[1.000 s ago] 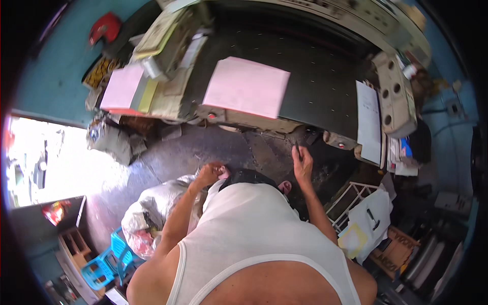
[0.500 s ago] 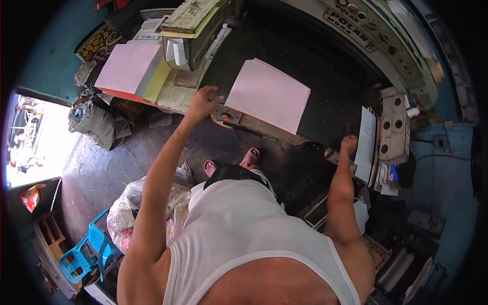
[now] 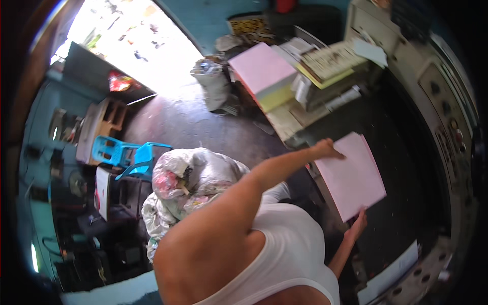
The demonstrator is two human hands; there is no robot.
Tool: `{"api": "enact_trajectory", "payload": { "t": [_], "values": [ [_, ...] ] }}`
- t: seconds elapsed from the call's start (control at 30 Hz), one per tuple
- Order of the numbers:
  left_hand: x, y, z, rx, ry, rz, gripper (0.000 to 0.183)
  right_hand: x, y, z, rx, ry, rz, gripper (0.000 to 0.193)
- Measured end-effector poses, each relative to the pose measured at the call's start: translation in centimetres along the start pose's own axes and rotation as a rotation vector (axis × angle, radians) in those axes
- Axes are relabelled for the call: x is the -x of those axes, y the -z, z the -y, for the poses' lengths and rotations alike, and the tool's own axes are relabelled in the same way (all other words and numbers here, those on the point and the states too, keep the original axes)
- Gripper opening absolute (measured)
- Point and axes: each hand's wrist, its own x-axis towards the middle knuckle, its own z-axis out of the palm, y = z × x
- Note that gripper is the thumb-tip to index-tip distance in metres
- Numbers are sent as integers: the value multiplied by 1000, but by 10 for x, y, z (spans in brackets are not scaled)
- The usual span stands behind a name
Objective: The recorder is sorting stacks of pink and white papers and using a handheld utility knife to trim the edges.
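A stack of pink paper [image 3: 351, 175] lies on the dark bed of a machine [image 3: 406, 157], its front edge along the near side. My left hand [image 3: 328, 149] grips the stack at its upper left edge, with fingertips over the top sheet. At the lower corner my right hand [image 3: 357, 224] closes on the paper from below; part of its fingers is hidden. The upper corner sheets sit slightly uneven.
A taller pile of pink and yellow paper [image 3: 264, 68] stands on the far side table. Left of me are stuffed plastic bags [image 3: 203, 170] and blue chairs [image 3: 145, 157]. A white sheet [image 3: 391, 274] lies at lower right. A bright doorway [image 3: 132, 40] opens at upper left.
My view has swung to the left. Both hands, apart from the pink stack before, now hold its edges; my right hand has come over from beside the white sheets.
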Motion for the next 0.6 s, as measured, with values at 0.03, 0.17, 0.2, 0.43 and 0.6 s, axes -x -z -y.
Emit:
{"api": "enact_trajectory", "payload": {
  "t": [0.03, 0.17, 0.2, 0.43, 0.6],
  "values": [
    [1, 1, -4, 18, 50, 37, 86, 2, -10, 2, 90, 68, 51, 53],
    [4, 7, -13, 124, 100, 141, 87, 10, -12, 13, 85, 111, 79, 52],
    [4, 9, -14, 210, 135, 216, 86, 12, -10, 14, 86, 106, 81, 52],
    [14, 13, -18, 194, 132, 298, 87, 35, -25, 10, -40, -3, -51, 47],
    [22, -11, -24, 267, 180, 684, 112, 54, -27, -25, 7, -121, -204, 43]
  ]
}}
